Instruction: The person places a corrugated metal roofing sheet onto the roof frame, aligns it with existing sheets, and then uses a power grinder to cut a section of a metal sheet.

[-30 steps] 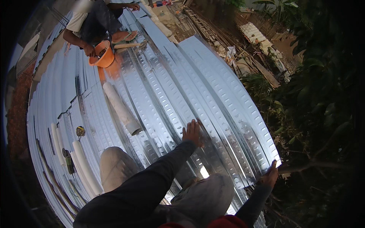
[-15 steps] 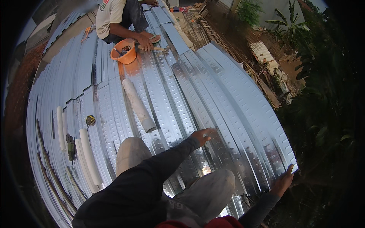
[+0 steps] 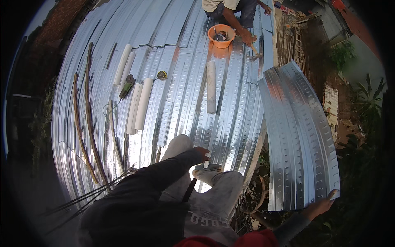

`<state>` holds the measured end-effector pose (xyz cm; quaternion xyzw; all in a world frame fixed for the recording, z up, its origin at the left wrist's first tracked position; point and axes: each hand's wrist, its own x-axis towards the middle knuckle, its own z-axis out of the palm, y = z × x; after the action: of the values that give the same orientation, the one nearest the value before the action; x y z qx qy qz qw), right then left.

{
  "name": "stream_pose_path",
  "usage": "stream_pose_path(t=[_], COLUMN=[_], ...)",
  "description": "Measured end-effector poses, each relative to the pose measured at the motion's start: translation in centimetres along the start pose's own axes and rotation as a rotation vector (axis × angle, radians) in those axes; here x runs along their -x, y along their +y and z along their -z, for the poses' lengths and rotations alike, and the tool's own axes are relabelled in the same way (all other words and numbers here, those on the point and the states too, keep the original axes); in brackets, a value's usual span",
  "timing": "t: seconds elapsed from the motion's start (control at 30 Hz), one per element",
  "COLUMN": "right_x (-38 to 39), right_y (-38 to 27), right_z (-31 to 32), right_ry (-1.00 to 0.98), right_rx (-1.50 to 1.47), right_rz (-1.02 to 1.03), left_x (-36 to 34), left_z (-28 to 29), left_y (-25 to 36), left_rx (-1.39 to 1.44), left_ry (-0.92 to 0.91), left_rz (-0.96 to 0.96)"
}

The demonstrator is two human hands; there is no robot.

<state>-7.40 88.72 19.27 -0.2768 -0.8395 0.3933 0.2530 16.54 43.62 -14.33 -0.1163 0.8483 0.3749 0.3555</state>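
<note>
My right hand (image 3: 321, 207) grips the lower right corner of a ribbed silver metal sheet (image 3: 299, 140), fingers closed on its edge. The sheet sticks out past the roof's right edge, its far end close to the roofing. My left hand (image 3: 201, 154) is in front of my left knee, over the laid metal roofing (image 3: 187, 105), fingers apart with nothing visible in them; whether it touches anything cannot be told. Beyond it lies a dirty white pipe (image 3: 211, 88). My foot (image 3: 208, 173) shows between my bent legs, near a dark handle (image 3: 189, 190).
A person crouches at the far end, one hand (image 3: 248, 38) on a hammer (image 3: 254, 49), beside an orange bucket (image 3: 221, 36) of tools. On the left lie white tubes (image 3: 143, 103), an angle grinder (image 3: 127, 85), a tape measure (image 3: 161, 75) and long rods (image 3: 91, 119). The roof drops off at right.
My right hand has swung the sheet to the right, off the laid roofing and past its edge. My left hand has come off the sheet toward my knee. The whole view has turned.
</note>
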Motion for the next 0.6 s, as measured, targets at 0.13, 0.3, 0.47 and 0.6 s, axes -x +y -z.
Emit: stream_pose_path(t=[0.13, 0.3, 0.47, 0.6], right_x=[-2.0, -5.3, -14.0, -9.1], right_y=[-9.1, -16.1, -19.5, -30.4], right_z=[-1.0, -2.1, -5.0, -6.6], right_ry=[-0.091, -0.272, -0.175, -0.393], right_rx=[-0.047, 0.098, 0.535, 0.691], right_rz=[0.040, 0.376, 1.014, 1.039], left_x=[11.2, 21.2, 32.0, 41.1], left_z=[3.0, -0.3, -0.7, -3.9], left_y=[4.5, 1.4, 1.0, 0.5], left_rx=[0.164, 0.232, 0.441, 0.604], left_ry=[-0.010, 0.161, 0.370, 0.520], left_rz=[0.101, 0.217, 0.511, 0.617])
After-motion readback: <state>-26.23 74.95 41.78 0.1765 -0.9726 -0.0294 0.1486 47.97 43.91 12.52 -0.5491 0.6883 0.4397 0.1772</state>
